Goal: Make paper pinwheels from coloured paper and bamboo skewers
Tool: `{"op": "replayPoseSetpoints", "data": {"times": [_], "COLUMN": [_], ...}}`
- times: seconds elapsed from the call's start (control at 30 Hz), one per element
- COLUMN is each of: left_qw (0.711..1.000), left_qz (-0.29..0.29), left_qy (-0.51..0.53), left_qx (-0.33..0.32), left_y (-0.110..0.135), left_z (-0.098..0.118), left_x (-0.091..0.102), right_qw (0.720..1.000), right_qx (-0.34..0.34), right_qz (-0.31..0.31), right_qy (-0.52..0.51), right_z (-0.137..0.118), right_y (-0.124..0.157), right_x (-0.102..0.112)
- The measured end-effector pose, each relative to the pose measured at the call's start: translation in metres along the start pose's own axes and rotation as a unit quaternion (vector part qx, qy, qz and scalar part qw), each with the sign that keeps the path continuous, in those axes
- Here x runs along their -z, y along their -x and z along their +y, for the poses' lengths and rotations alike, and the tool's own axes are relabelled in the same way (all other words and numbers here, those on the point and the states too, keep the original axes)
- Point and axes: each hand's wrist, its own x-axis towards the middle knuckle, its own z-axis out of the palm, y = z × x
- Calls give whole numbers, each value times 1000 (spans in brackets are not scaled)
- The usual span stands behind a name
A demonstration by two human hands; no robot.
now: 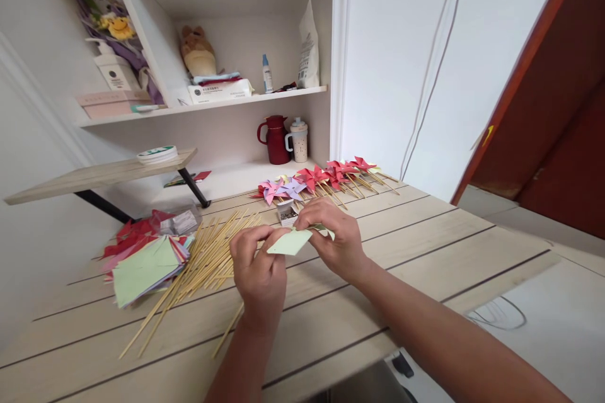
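Between my two hands, above the middle of the table, is a pale green paper piece, partly folded. My left hand pinches its left side. My right hand grips the other side, with fingers bent over the top edge. Part of the paper is hidden behind the fingers. Just behind the hands stands a small open box with tiny metal-looking bits in it. Thin wooden sticks lie in a loose heap left of my left hand. Beyond that heap is a stack of coloured paper sheets, light green on top.
Several paper pinwheels on sticks lie in a row at the back. A red jug and a speckled cup stand behind them. At the left, a small raised wooden shelf carries a roll of tape.
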Motion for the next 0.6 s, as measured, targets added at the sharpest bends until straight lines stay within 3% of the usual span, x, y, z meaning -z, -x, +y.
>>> {"op": "replayPoseSetpoints", "data": {"times": [0.23, 0.6], "left_qw": [1000, 996], "left_qz": [8, 7], "left_qy": [-14, -39], "left_qx": [-21, -74], "left_y": [-3, -2], "left_z": [1, -3], "left_x": [3, 5], "right_qw": [999, 998], "right_qx": [-5, 53], "right_qz": [14, 11], "right_qy": [-51, -22], "right_z": [1, -2], "right_y": [2, -2], "right_x": [-1, 0]}}
